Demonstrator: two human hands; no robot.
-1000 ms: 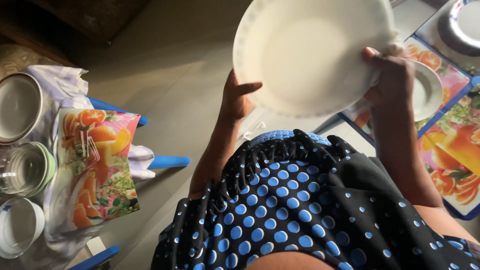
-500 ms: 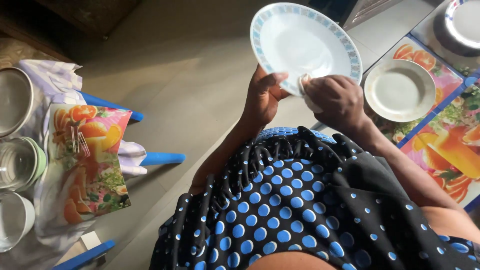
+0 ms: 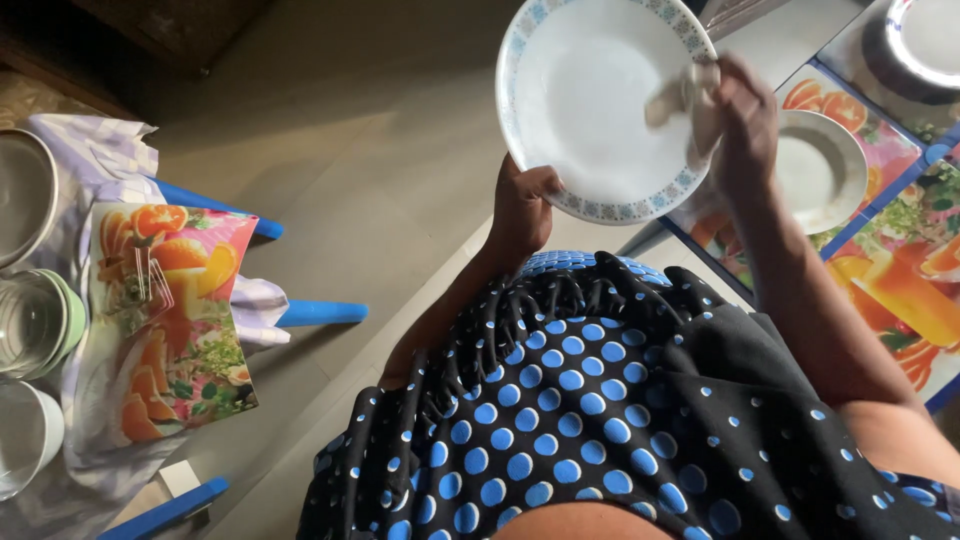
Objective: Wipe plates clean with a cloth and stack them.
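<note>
Two bare hands share one round white plate with a pale blue patterned rim (image 3: 590, 100), held tilted in the air above the lap, clear of the tabletop. The left hand (image 3: 525, 205) pinches its lower rim, thumb on the face and fingers curled behind. The right hand (image 3: 735, 120) has its fingers closed on a small pale cloth (image 3: 685, 95) pressed against the plate's face near the right rim. Beneath that hand, a smaller white plate (image 3: 825, 175) rests on a fruit-printed table mat (image 3: 890, 290) near the tabletop's near edge.
</note>
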